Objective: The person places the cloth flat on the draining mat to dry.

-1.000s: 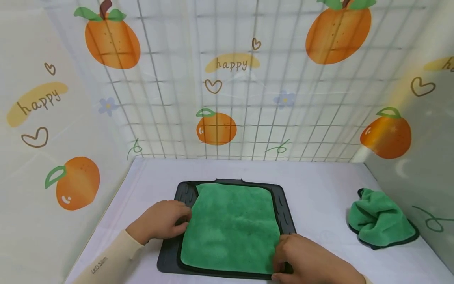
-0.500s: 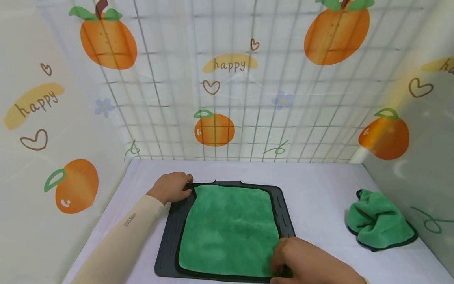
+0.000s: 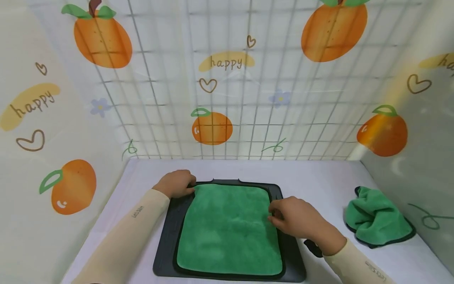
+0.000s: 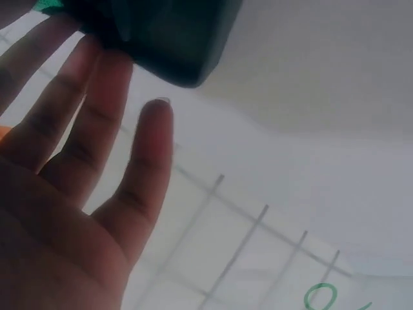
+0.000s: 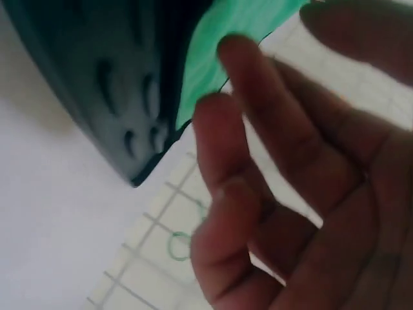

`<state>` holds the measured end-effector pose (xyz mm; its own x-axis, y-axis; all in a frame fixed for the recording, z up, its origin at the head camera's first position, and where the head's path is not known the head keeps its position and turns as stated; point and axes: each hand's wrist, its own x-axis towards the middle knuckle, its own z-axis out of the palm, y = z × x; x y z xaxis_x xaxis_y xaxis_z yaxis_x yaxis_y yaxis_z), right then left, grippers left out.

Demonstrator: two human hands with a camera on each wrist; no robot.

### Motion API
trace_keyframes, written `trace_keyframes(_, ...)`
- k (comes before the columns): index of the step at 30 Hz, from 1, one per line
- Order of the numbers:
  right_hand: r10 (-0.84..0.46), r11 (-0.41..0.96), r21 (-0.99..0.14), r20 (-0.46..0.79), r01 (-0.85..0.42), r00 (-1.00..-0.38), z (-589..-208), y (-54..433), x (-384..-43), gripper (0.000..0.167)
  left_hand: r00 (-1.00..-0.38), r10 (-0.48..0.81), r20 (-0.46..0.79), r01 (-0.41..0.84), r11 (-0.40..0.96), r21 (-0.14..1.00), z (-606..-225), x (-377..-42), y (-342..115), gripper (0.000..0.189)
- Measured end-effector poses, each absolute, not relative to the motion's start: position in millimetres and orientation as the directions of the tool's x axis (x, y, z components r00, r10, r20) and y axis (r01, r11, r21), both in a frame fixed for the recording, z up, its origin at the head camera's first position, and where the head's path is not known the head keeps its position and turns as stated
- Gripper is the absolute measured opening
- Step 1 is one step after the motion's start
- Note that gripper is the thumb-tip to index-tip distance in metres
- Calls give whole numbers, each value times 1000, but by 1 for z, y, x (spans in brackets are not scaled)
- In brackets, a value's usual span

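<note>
Green cloth (image 3: pixel 228 230) on tray (image 3: pixel 295 260), crumpled cloth (image 3: pixel 377 217) apart, right hand (image 3: pixel 298 217) half-curled, empty, left hand (image 3: pixel 176 183), hold unclear

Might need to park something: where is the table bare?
Bare: white table between the black tray and back wall, and past the right hand, between tray and crumpled cloth. Crowded: the tray, mostly under flat green cloth, left hand at its far-left corner.

From the head I look forward and down, the tray (image 3: pixel 166 252) at six o'clock. Close in, my left-wrist view faces the left hand (image 4: pixel 71 219) at eight o'clock, my right-wrist view the right hand (image 5: pixel 335 187) at three o'clock. All three share the tray and back wall (image 3: pixel 244 102).
</note>
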<state>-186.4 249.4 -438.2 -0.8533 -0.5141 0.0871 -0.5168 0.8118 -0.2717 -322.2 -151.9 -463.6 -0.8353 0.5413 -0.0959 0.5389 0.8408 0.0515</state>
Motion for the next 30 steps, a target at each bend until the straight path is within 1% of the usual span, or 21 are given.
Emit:
trace_keyframes(2, -456, 852, -258, 59, -455, -888, -441, 250, -201, 20, -832, 546, -102, 543, 838, 56, -466, -322, -151, 12)
trace_keyframes(4, -397, 887, -244, 31, -392, -917, -445, 250, -216, 21, -831, 547, -103, 543, 837, 62, -467, -322, -150, 12)
trace_keyframes(6, -339, 913, -240, -1, -329, -941, -450, 250, -228, 19, -833, 545, -99, 542, 838, 58, -468, -323, -149, 12)
trace_keyframes(9, -267, 937, -244, -38, -250, -963, -459, 250, -243, 21, -827, 556, -83, 553, 831, 54, -469, -324, -148, 15)
trace_keyframes(11, -236, 942, -253, -40, -219, -971, -464, 252, -249, 22, -822, 567, -62, 564, 824, 56, -469, -325, -148, 15)
trace_keyframes(14, -227, 934, -288, -25, -210, -974, -469, 254, -255, 24, -815, 578, -32, 575, 815, 69, -468, -324, -149, 16)
trace_keyframes(18, -276, 893, -370, 3, -257, -961, -471, 255, -260, 20, -824, 567, -3, 564, 821, 86, -466, -322, -154, 14)
trace_keyframes(21, -303, 868, -413, -2, -275, -953, -472, 257, -264, 15, -828, 561, 7, 554, 816, 167, -465, -323, -160, 10)
trace_keyframes(23, -297, 867, -422, -13, -264, -955, -474, 258, -268, 13, -827, 562, 7, 548, 803, 232, -464, -322, -163, 8)
trace_keyframes(25, -287, 869, -426, -21, -251, -958, -474, 259, -269, 14, -826, 563, -1, 541, 794, 278, -463, -322, -165, 10)
trace_keyframes(30, -254, 885, -408, -18, -225, -967, -474, 258, -272, 15, -852, 521, -44, 490, 825, 282, -462, -324, -167, 21)
